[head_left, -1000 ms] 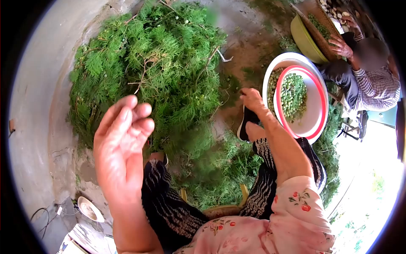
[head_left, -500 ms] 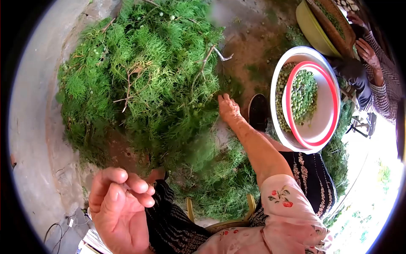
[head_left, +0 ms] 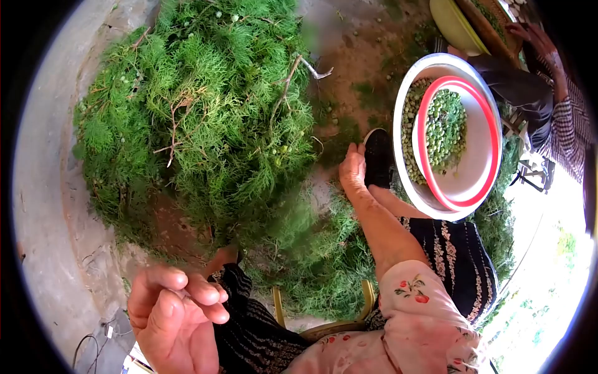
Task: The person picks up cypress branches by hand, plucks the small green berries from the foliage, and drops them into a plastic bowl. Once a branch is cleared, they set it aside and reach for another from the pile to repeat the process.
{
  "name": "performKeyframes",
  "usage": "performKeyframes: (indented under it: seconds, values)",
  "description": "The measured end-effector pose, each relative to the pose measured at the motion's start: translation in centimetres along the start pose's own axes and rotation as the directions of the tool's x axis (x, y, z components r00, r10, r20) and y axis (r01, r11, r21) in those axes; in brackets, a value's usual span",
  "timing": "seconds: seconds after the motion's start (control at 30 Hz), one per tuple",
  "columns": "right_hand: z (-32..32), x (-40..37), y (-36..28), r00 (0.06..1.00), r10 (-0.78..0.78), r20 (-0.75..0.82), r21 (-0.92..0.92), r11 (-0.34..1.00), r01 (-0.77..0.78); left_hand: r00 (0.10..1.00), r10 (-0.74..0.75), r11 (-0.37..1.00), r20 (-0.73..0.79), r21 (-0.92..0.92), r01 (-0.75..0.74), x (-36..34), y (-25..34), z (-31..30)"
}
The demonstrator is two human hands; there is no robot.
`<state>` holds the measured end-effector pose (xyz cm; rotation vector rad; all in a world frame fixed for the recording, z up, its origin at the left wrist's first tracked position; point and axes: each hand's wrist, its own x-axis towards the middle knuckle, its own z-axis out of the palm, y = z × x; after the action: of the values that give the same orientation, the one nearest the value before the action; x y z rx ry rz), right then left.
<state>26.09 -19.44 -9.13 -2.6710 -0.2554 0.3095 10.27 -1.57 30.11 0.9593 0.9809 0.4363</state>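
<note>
My left hand (head_left: 177,321) is raised palm-up at the lower left, fingers curled toward the thumb; whatever small thing sits in the pinch, if any, cannot be made out. My right hand (head_left: 354,167) reaches down beside my dark shoe (head_left: 377,159), its fingers drawn together and their tips hidden from me. To the left of it lies a big heap of green cypress-like branches (head_left: 212,106), with bare twigs and small round green cones among the foliage. At the right stands a wide metal basin (head_left: 416,187) of green cones, with a red-rimmed white bowl (head_left: 492,162) inside it, also holding cones.
Another person's hand (head_left: 541,43) and striped sleeve (head_left: 564,121) are at the upper right, near a yellow-green basin (head_left: 458,28) and a brown tray (head_left: 489,31). More cut greenery (head_left: 324,274) covers the floor before my stool. A wall (head_left: 47,156) runs along the left.
My right hand has moved from the heap's edge toward my shoe, slightly right and down. My left hand has kept its curled pose. The other person's hand has shifted upward.
</note>
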Motion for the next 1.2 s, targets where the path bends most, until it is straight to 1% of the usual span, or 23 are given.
performKeyframes:
  seconds: [0.07, 0.13, 0.2, 0.3, 0.4, 0.47, 0.5, 0.57, 0.6, 0.67, 0.7, 0.83, 0.87, 0.97, 1.07, 1.17, 1.2]
  values:
    - [0.1, 0.3, 0.4, 0.995, -0.014, 0.101, -0.11, 0.994, 0.026, 0.999, -0.035, 0.999, 0.04, -0.021, 0.036, 0.3, 0.0, -0.7]
    - [0.1, 0.9, 0.6, 0.992, 0.031, 0.122, -0.09, 0.996, -0.02, 0.998, -0.04, 0.999, 0.05, -0.025, 0.041, 0.3, 0.1, -0.7]
    - [-1.1, 1.1, -0.6, 0.985, 0.067, 0.16, -0.056, 0.997, -0.058, 0.997, -0.034, 0.999, 0.067, -0.029, 0.036, 0.4, 0.1, -0.9]
    - [-0.9, 0.8, -0.6, 0.982, 0.115, 0.149, -0.057, 0.993, -0.107, 0.996, -0.038, 0.999, 0.083, -0.033, 0.041, 0.4, 0.1, -1.2]
    - [-0.5, 0.4, -0.4, 0.986, 0.095, 0.135, -0.142, 0.987, -0.076, 0.996, -0.046, 0.998, 0.076, -0.043, 0.049, 0.4, 0.1, -1.2]
    - [-1.3, 0.0, -0.7, 0.977, 0.109, 0.184, -0.138, 0.987, -0.084, 0.995, -0.048, 0.998, 0.088, -0.041, 0.051, 0.4, 0.1, -1.2]
    - [-1.7, -0.2, -0.9, 0.972, 0.114, 0.207, -0.136, 0.987, -0.087, 0.984, -0.086, 0.991, 0.153, -0.088, 0.101, 0.6, 0.4, -1.3]
    - [-1.4, -0.8, 0.3, 0.982, -0.079, 0.172, -0.063, 0.994, 0.091, 0.944, -0.159, 0.962, 0.289, -0.17, 0.214, 0.8, 0.9, -1.9]
    - [-1.2, -1.2, 0.9, 0.973, -0.173, 0.151, -0.03, 0.983, 0.18, 0.968, -0.122, 0.979, 0.218, -0.137, 0.154, 0.7, 0.6, -1.8]
    - [-0.7, -2.7, 1.2, 0.985, -0.103, 0.138, -0.031, 0.994, 0.109, 0.996, -0.039, 0.998, 0.077, -0.051, 0.043, 0.3, -0.1, -1.6]
    - [-0.6, -3.4, 0.9, 0.989, -0.07, 0.13, -0.03, 0.997, 0.074, 0.996, -0.039, 0.998, 0.081, -0.051, 0.043, 0.3, -0.2, -1.7]
    - [-1.2, -6.4, -0.9, 0.984, 0.169, 0.059, -0.006, 0.986, -0.169, 0.997, -0.032, 0.999, 0.076, -0.039, 0.035, 0.4, -0.1, -1.2]
    - [-0.9, -6.5, -0.6, 0.999, 0.046, 0.021, -0.098, 0.994, -0.044, 0.997, -0.032, 0.999, 0.07, -0.032, 0.034, 0.4, 0.0, -0.9]
    - [-1.3, -5.5, 0.4, 0.998, 0.006, 0.069, 0.01, 1.0, -0.007, 0.997, -0.029, 0.999, 0.075, -0.025, 0.031, 0.4, -0.1, -0.8]
    - [-1.8, -4.1, 0.6, 0.992, 0.018, 0.123, -0.038, 0.999, -0.013, 0.994, -0.048, 0.998, 0.102, -0.023, 0.05, 0.4, -0.2, -1.0]
    - [-0.6, -5.3, 1.7, 0.994, -0.109, -0.004, -0.05, 0.993, 0.109, 0.995, -0.043, 0.999, 0.085, -0.024, 0.045, 0.5, 0.0, -1.0]
    - [-0.6, -5.8, 1.8, 0.997, -0.052, 0.053, -0.022, 0.998, 0.053, 0.995, -0.042, 0.998, 0.088, -0.034, 0.045, 0.5, 0.0, -0.9]
